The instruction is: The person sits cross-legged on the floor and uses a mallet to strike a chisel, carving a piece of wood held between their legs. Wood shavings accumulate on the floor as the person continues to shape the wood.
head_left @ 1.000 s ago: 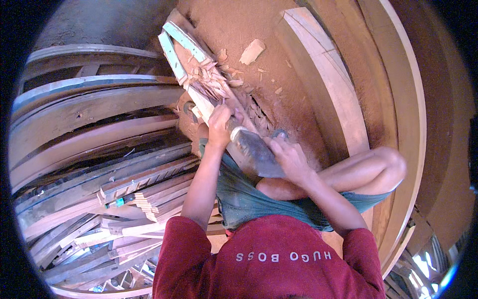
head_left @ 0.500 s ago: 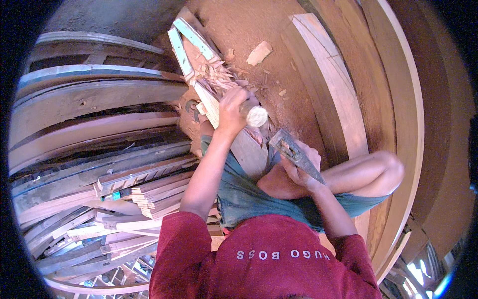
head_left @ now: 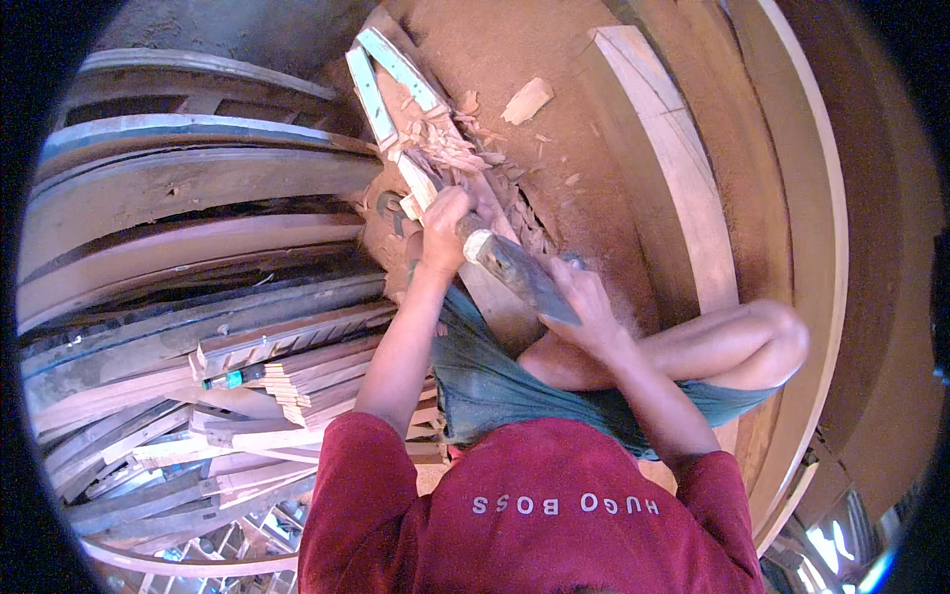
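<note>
My left hand (head_left: 443, 228) is closed round an upright tool handle with a pale round end (head_left: 476, 244); its lower part is hidden. My right hand (head_left: 592, 315), slightly blurred, grips a dark, flat metal tool (head_left: 524, 279) whose far end lies over or against that pale end; I cannot tell if they touch. Beneath both hands a long plank (head_left: 493, 297) runs up from my lap, with splintered shavings (head_left: 453, 144) on it and, at its far end, pale green strips (head_left: 401, 67) of wood.
Long boards (head_left: 198, 183) are stacked along the left, above a jumble of offcuts (head_left: 139, 436). Another pale plank (head_left: 663, 139) lies to the right beside wider panels (head_left: 811, 218). A loose chip (head_left: 526, 101) and sawdust are on the brown ground; my bent leg (head_left: 732, 342) crosses below.
Since half a second ago, the dark tool in my right hand has swung up and left onto the handle's end, much as it was a second ago. My left hand has shifted slightly.
</note>
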{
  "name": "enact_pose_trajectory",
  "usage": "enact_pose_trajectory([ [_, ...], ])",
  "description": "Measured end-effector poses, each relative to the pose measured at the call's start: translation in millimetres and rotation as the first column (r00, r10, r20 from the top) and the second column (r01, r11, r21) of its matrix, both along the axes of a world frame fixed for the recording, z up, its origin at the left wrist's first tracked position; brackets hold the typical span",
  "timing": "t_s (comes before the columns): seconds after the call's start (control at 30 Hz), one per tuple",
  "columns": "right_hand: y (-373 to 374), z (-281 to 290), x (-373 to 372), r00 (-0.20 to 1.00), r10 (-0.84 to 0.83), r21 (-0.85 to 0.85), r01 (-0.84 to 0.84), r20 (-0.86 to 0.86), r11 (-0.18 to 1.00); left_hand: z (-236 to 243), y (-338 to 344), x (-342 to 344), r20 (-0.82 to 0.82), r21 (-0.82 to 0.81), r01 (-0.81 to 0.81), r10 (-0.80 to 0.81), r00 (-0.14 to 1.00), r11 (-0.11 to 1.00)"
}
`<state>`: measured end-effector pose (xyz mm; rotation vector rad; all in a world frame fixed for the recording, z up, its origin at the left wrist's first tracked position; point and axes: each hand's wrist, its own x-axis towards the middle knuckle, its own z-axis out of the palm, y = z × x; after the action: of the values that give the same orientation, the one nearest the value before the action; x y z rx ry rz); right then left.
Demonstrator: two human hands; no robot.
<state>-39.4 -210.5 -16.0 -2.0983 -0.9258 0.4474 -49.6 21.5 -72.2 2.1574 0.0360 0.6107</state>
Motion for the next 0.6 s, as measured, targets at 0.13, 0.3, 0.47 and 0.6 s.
enact_pose_trajectory([
  [0.13,-5,11,-14,0.991,-0.077,0.131,0.063,0.106,0.989,-1,1,1,0.034,0.002,-0.001,0.001,0.999,1.0],
  [0.3,-18,-35,-18,0.998,0.039,0.083,-0.042,0.046,0.996,-3,2,-5,-0.061,-0.019,0.019,-0.02,0.998,1.0],
  [0.47,5,38,6,0.953,0.08,-0.462,-0.214,-0.292,0.861,-6,4,-1,0.004,0.022,0.015,-0.015,1.0,1.0],
  [0.6,7,4,-3,1.0,0.018,-0.189,-0.015,0.017,0.982,-21,12,-8,-0.081,0.064,0.067,-0.062,0.995,0.996],
])
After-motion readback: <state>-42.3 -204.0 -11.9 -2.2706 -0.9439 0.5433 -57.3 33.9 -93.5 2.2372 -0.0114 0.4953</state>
